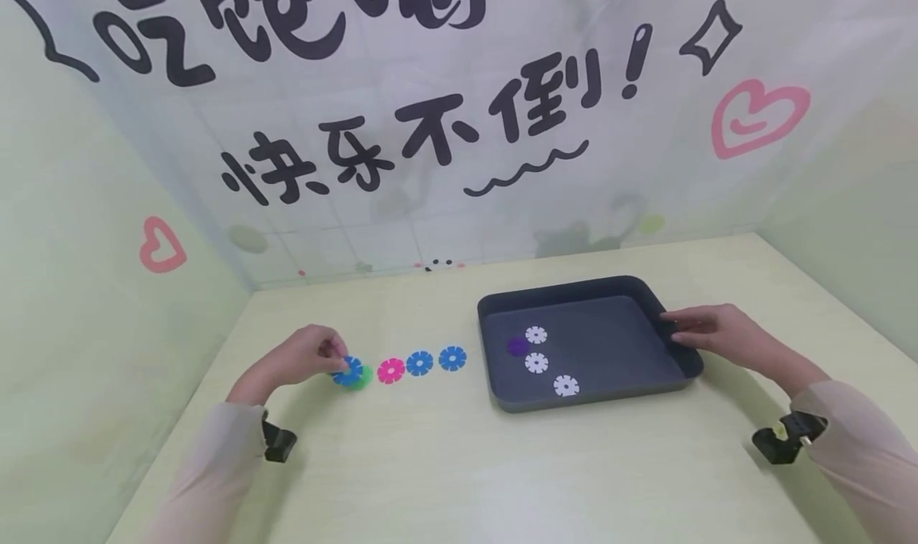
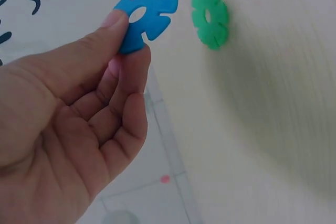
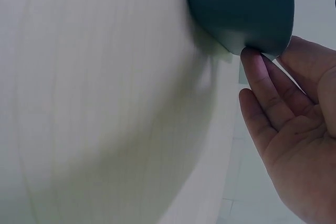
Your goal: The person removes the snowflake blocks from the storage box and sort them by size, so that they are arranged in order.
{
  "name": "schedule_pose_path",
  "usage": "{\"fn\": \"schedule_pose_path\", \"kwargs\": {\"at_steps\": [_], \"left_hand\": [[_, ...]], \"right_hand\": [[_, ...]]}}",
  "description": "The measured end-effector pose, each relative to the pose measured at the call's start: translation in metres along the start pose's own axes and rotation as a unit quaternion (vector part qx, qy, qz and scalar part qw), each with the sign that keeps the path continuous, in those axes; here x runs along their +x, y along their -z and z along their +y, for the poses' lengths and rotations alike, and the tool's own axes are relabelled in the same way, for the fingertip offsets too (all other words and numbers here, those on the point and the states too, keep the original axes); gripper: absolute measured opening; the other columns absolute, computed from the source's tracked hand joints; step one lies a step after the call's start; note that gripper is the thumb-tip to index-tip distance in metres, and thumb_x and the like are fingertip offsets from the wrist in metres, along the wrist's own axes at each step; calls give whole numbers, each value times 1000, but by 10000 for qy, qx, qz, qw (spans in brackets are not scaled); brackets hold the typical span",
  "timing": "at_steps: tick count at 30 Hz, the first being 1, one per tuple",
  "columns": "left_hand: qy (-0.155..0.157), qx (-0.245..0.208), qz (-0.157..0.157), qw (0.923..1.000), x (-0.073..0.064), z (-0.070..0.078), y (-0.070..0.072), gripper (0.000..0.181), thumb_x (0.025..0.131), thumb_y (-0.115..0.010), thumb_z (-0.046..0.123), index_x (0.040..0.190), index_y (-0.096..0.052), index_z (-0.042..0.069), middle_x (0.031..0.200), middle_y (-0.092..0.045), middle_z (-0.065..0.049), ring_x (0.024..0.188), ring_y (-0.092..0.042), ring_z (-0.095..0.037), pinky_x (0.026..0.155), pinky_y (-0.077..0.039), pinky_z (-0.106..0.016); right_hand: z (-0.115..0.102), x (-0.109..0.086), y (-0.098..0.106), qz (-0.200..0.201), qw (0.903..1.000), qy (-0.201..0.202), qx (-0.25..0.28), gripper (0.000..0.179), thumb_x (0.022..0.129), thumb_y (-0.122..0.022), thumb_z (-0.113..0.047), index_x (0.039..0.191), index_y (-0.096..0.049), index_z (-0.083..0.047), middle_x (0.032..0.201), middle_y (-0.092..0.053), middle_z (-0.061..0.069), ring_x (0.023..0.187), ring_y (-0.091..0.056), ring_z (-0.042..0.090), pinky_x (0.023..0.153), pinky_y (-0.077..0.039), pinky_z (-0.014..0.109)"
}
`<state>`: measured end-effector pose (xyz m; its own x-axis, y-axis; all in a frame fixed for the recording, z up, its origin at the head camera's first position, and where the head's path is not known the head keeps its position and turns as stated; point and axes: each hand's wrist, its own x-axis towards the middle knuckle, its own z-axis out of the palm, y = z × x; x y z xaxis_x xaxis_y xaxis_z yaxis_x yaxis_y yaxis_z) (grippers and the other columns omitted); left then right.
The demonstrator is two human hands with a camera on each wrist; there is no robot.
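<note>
My left hand pinches a blue notched plastic disc, a snowflake-style building piece, between thumb and fingers. In the head view that disc overlaps a green disc on the table; the left wrist view shows it held up apart from the green one. A pink disc and two more blue discs continue the row to the right. My right hand grips the right side of a dark grey tray, its fingertips against the wall near the rim.
Inside the tray lie three white discs and a purple disc, toward its left side. The pale wooden table meets a printed back curtain with dark lettering, and curtains stand at both sides.
</note>
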<state>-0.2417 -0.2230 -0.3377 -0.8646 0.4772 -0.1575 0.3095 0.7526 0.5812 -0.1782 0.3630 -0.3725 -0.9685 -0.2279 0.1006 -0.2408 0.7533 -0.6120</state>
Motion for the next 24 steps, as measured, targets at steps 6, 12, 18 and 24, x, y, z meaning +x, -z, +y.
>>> {"fn": "schedule_pose_path", "kwargs": {"at_steps": [6,12,18,24], "left_hand": [[233,-424,-88,9988,-12,-30,1,15,82,-68,10,87,-59,-2,78,-56,-4,71,-50,-18,64,-44,-32],[275,-622,16,9977,-11,-49,-1,16,83,-67,12,88,-61,-2,79,-59,-4,72,-51,-18,64,-45,-31],[427,-499,331,9973,-8,-58,-6,17,82,-68,12,91,-65,-2,81,-61,-4,74,-52,-18,67,-44,-32],[621,-425,583,9955,-7,-65,-14,20,83,-68,14,95,-65,-2,81,-61,-3,76,-54,-17,70,-44,-32]], "right_hand": [[1,-1,0,-39,10000,-4,-72,39,84,-67,-11,115,-57,10,103,-61,26,84,-64,21,63,-49,25],[1,-1,0,-44,10000,-45,-15,40,84,-66,-12,116,-57,10,105,-60,28,86,-63,28,64,-50,25],[0,-3,0,-11,10000,-58,13,40,84,-66,-13,116,-57,9,106,-60,28,87,-63,27,65,-50,26],[1,-1,-1,-28,10000,-64,-36,40,84,-66,-12,116,-57,9,106,-60,27,86,-63,24,64,-49,25]]}}
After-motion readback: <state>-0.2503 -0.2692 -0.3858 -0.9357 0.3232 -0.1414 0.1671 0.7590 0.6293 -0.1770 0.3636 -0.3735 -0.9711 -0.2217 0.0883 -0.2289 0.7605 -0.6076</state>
